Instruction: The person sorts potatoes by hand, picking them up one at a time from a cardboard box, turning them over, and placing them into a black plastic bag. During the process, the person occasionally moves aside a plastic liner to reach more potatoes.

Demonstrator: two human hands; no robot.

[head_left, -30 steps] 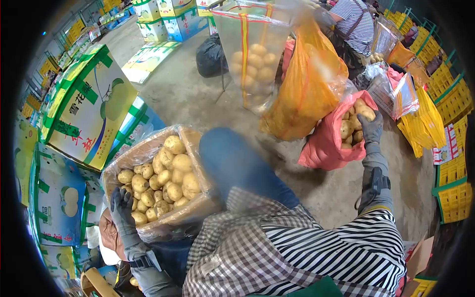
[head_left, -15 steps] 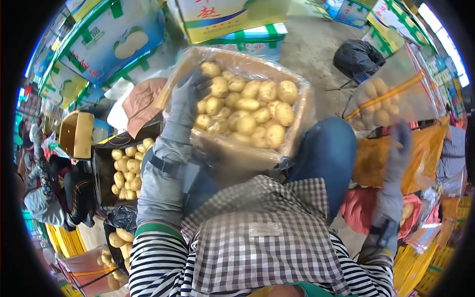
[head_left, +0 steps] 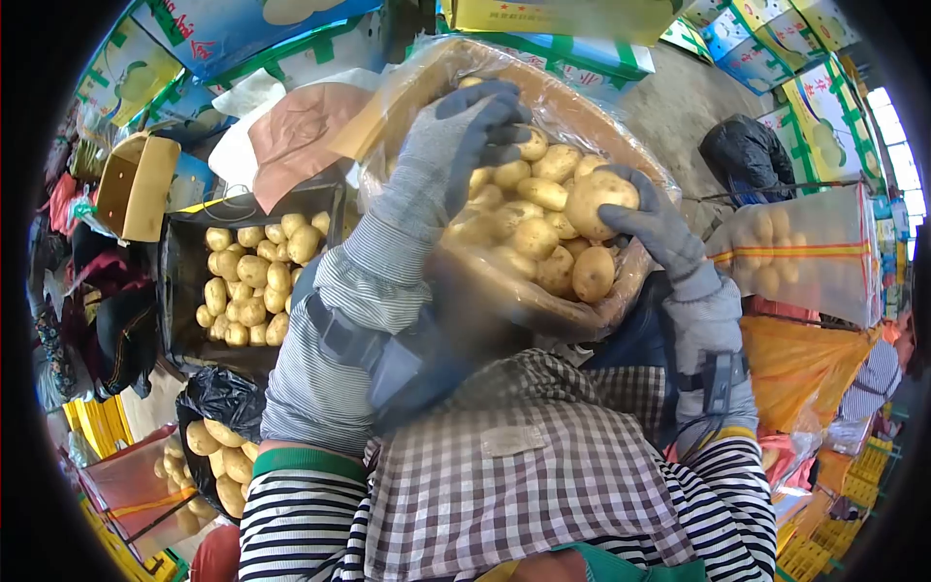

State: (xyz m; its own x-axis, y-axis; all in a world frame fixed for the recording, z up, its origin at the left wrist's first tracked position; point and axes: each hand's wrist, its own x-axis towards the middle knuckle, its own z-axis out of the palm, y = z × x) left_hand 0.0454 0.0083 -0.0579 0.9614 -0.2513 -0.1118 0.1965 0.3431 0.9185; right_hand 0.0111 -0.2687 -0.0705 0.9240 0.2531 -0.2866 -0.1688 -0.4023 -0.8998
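A plastic-lined cardboard box [head_left: 635, 145] full of potatoes sits at my lap. My right hand [head_left: 664, 228], in a grey glove, grips a large potato [head_left: 599, 202] over the right side of the box. My left hand [head_left: 464, 131], gloved too, is inside the box at its left, above the heap of potatoes [head_left: 543, 194]. Its fingers are spread and point right, close to a potato [head_left: 530, 144] at their tips. What lies under the left palm is hidden.
To the left stands a black-lined crate [head_left: 175, 291] of potatoes, with a black bag [head_left: 223, 393] of more below it. A clear bag [head_left: 824, 252] with potatoes is on the right. Printed cartons [head_left: 572, 63] line the back. A black plastic bag [head_left: 742, 155] lies on the floor.
My right hand has come from the bags at the right to the box and now holds a potato. My left hand has moved from the box's left rim further in over the potatoes.
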